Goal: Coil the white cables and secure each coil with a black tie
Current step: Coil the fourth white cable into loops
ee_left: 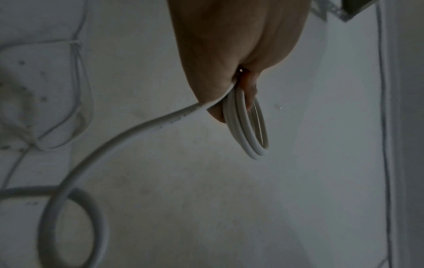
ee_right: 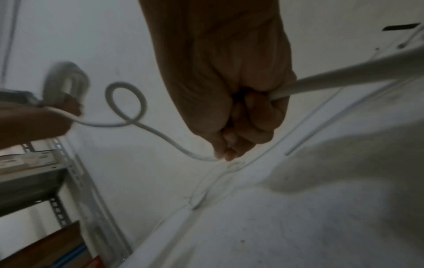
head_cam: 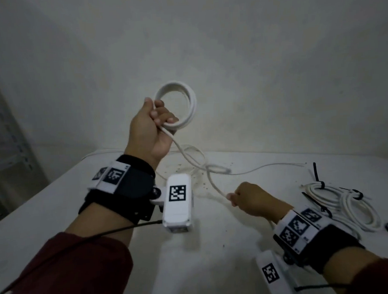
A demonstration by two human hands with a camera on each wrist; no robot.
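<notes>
Mid-coil: the white cable (head_cam: pixel 209 179) is partly wound, not yet tied.
The left hand (head_cam: pixel 151 128) grips the raised coil (head_cam: pixel 178 105) above the table (head_cam: pixel 215 246); the right hand (head_cam: pixel 253 198) is closed round the slack, which likely needs feeding up for another loop.

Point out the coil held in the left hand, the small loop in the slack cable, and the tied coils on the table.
coil (head_cam: pixel 190 102), head view, right side of the ring.
small loop (ee_right: pixel 125 103), right wrist view, its lower left arc.
tied coils (head_cam: pixel 358 208), head view, strands of the nearer bundle.
</notes>
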